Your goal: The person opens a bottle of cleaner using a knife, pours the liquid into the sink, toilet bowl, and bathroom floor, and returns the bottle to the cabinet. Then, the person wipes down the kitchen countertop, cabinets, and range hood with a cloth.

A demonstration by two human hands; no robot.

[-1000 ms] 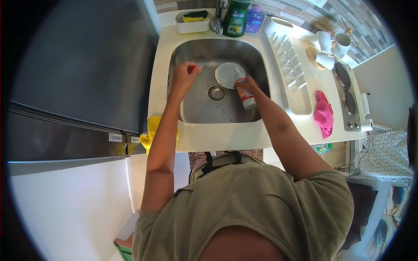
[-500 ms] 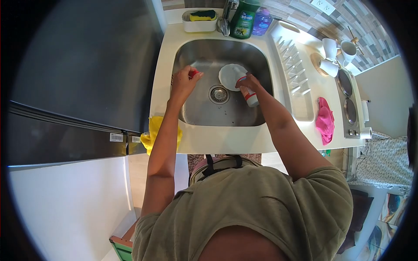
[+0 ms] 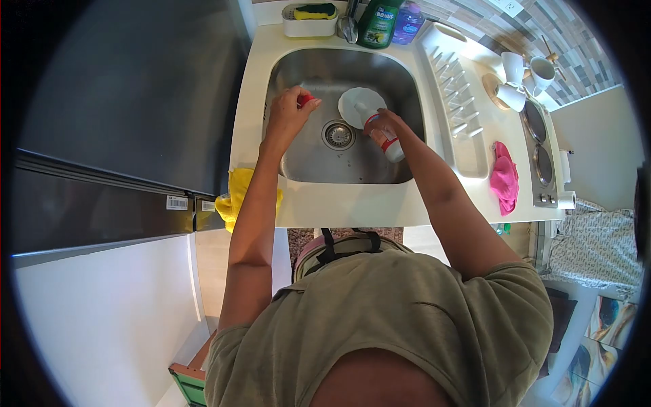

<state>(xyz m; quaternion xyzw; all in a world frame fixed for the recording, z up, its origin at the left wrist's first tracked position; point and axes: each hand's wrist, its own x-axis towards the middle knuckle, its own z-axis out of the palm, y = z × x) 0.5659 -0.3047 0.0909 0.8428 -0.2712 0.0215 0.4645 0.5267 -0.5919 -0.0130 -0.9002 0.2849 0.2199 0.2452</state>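
Observation:
My left hand [image 3: 287, 117] is over the left side of the steel sink [image 3: 298, 166], its fingers closed on a small red cap [image 3: 306, 100]. With my right hand [image 3: 386, 123] I grip a white bottle with red bands [image 3: 394, 152] around its middle. The bottle is tilted, its neck end pointing up and left over a white dish [image 3: 348, 103]. That dish lies in the sink behind the drain [image 3: 338, 135]; the bottle and my fingers cover part of it. Whether liquid is coming out I cannot tell.
Behind the sink stand a sponge holder [image 3: 310, 28], a faucet [image 3: 348, 28], a green soap bottle [image 3: 378, 26] and a purple bottle [image 3: 408, 24]. A dish rack [image 3: 468, 156], pink cloth [image 3: 504, 180], white mugs [image 3: 511, 97] and hotplate [image 3: 544, 166] are right. A yellow cloth [image 3: 237, 197] hangs front left.
The view has tipped slightly, so the sink and counter sit higher in the picture. Both hands keep their holds, and the bottle has shifted only a little over the dish.

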